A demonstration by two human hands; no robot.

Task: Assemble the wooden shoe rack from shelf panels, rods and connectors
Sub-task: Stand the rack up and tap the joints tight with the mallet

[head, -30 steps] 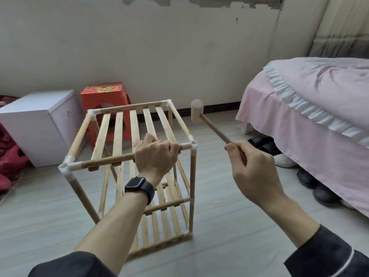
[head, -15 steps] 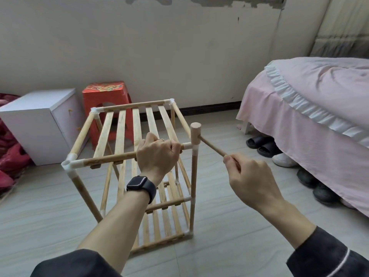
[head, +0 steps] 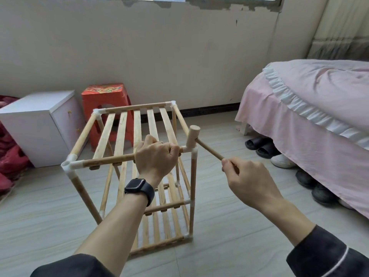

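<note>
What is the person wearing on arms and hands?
Dark sleeves, pushed up; the right sleeve has a thin pale stripe. A black smartwatch with a dark band sits on the left wrist, a thin ring on the left hand.

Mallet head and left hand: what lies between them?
Head view: a short bare stretch of the near top rod, then the white corner connector under the mallet head.

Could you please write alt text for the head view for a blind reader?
A person's right hand holds a small wooden mallet with its head at the near right corner connector of a wooden shoe rack, while the left hand grips the top front rod.
</note>
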